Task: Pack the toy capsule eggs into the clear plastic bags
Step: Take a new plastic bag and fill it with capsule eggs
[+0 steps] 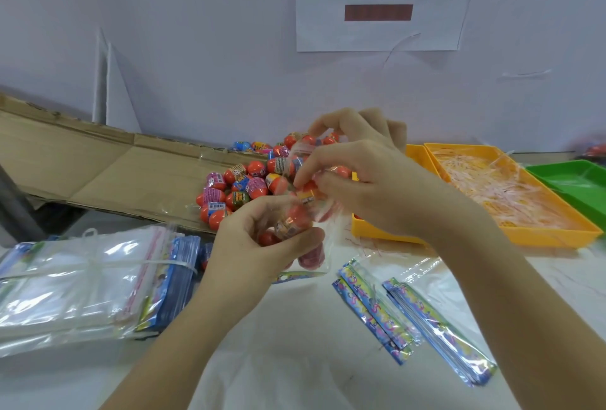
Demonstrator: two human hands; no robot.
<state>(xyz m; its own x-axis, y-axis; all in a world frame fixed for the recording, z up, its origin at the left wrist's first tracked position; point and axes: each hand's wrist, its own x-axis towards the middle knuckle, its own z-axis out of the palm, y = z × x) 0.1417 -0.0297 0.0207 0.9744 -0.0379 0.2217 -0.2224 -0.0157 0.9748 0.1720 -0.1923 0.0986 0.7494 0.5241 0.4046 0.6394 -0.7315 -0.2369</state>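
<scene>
Cardboard sheet point(98, 160) at the back carries the loose egg pile point(242, 186), just behind both hands. The clear bag point(314, 255) hangs roughly upright between them with eggs point(296, 216) inside. The left hand point(249, 245) curls round its belly from below and the right hand point(370, 186) pinches its top edge — so the right's nearer the pile

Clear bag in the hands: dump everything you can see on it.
The clear, thin plastic bag is glossy and crinkled, with a colourful printed strip along its bottom edge. It hangs roughly upright above the white table, mouth upward. Several orange-red capsule eggs show through its wall. The left hand grips its lower part from the left; the right hand pinches its upper part. Whether the mouth is sealed cannot be told.
</scene>
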